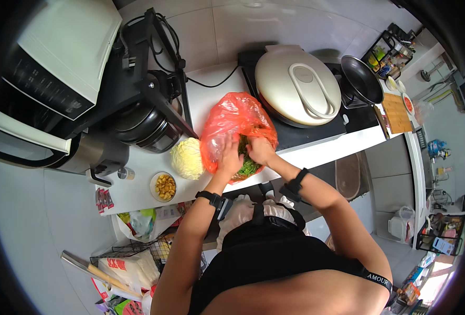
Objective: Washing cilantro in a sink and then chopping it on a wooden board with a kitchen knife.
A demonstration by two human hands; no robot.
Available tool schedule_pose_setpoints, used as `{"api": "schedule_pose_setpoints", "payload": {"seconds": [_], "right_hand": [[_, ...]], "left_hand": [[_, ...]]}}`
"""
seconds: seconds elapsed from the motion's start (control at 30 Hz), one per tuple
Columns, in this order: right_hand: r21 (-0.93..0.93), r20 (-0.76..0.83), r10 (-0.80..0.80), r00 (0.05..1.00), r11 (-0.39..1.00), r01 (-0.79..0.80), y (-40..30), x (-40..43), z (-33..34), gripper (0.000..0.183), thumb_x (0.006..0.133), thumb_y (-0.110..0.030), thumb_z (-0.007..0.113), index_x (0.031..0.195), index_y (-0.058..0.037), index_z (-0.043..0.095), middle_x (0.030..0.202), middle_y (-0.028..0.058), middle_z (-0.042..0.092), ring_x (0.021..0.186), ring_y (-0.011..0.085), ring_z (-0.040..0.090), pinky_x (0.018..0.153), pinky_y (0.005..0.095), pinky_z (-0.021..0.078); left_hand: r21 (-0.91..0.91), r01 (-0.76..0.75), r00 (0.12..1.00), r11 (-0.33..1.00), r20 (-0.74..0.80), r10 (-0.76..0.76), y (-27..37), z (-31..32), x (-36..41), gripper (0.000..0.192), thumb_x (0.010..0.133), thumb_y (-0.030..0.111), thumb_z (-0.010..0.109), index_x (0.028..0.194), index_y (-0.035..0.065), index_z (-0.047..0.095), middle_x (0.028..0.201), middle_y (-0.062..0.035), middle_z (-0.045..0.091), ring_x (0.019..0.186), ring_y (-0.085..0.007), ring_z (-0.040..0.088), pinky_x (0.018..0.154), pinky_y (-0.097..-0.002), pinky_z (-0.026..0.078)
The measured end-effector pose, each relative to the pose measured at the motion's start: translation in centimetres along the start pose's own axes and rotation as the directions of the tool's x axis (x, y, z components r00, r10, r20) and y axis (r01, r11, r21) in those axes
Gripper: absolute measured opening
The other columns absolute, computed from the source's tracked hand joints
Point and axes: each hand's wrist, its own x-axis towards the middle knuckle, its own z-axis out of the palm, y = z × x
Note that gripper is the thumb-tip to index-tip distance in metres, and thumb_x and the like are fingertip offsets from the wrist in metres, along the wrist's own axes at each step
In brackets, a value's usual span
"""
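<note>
A translucent red plastic bag (232, 112) lies on the white counter, its mouth facing me. Leafy green vegetables (250, 167) show inside the opening. My left hand (229, 156) rests on the bag's left side, fingers extended and thumb apart. At the right side of the mouth, my right hand (261, 151) has its fingers curled in by the greens; whether they grip leaves or plastic is hidden. A pale yellow napa cabbage (187, 158) sits against the bag's left side. Farther left stands a bowl of yellow-brown chunks (165, 186).
A closed electric griddle (285, 88) stands behind right, beside a black frying pan (360, 78). Farther right are a wooden cutting board (396, 114) and a knife (382, 122). A black metal rack (165, 100) borders the left, over a black pot-like appliance (142, 126). The counter's front edge (193, 195) runs below the bag.
</note>
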Motion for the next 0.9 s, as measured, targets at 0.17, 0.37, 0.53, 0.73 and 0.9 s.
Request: {"api": "schedule_pose_setpoints", "payload": {"seconds": [0.17,0.37,0.53,0.73,0.9], "right_hand": [[-0.140,-0.004,0.208,0.978,0.968,-0.207,4.9,4.8,5.0,0.030,0.081,-0.020,0.047,0.103,-0.0030,0.058,0.101,0.0212,0.060,0.096,0.0341,0.057,0.082,0.0415,0.0453],[-0.036,0.049,0.407,0.912,0.914,-0.405,6.1,5.9,5.4,0.037,0.078,-0.026,0.050,0.107,-0.0058,0.060,0.106,0.0152,0.061,0.098,0.0282,0.059,0.083,0.0364,0.0450],[-0.017,0.238,0.350,0.906,0.934,-0.356,4.7,4.7,2.8,0.039,0.073,-0.023,0.054,0.108,-0.0081,0.061,0.105,0.0158,0.061,0.093,0.0280,0.060,0.077,0.0351,0.0464],[0.510,0.337,0.153,0.929,0.800,-0.316,5.8,3.2,3.0,0.018,0.071,0.000,0.048,0.080,-0.0089,0.061,0.072,-0.0002,0.055,0.072,0.0138,0.049,0.068,0.0273,0.0397],[0.481,0.491,0.034,0.870,0.822,-0.304,5.6,3.0,1.8,0.019,0.070,0.001,0.049,0.084,-0.0056,0.061,0.072,-0.0001,0.055,0.070,0.0125,0.048,0.064,0.0281,0.0395]], "left_hand": [[-0.230,-0.127,0.987,0.965,0.066,0.145,1.0,-1.4,-2.7,0.043,0.078,0.012,0.058,0.118,-0.0002,0.049,0.129,-0.0244,0.040,0.124,-0.0392,0.033,0.105,-0.0407,0.026],[-0.461,0.058,0.998,0.885,0.047,-0.041,0.4,-2.0,-1.3,0.042,0.081,0.008,0.053,0.122,0.0034,0.045,0.111,-0.0209,0.056,0.104,-0.0326,0.054,0.090,-0.0373,0.042],[-0.587,0.115,0.993,0.801,0.040,-0.113,-1.6,-1.4,2.5,0.043,0.081,-0.004,0.041,0.124,0.0009,0.042,0.114,-0.0188,0.056,0.089,-0.0205,0.060,0.072,-0.0287,0.046],[-0.578,0.341,0.934,0.741,0.118,-0.338,-0.5,-0.4,5.6,0.020,0.075,0.004,0.047,0.087,-0.0027,0.061,0.087,-0.0231,0.062,0.086,-0.0332,0.061,0.075,-0.0375,0.046],[-0.409,0.371,0.928,0.834,0.119,-0.354,-0.7,-0.4,5.2,0.021,0.083,0.016,0.051,0.092,-0.0012,0.061,0.086,-0.0199,0.063,0.085,-0.0291,0.062,0.074,-0.0345,0.046]]}}
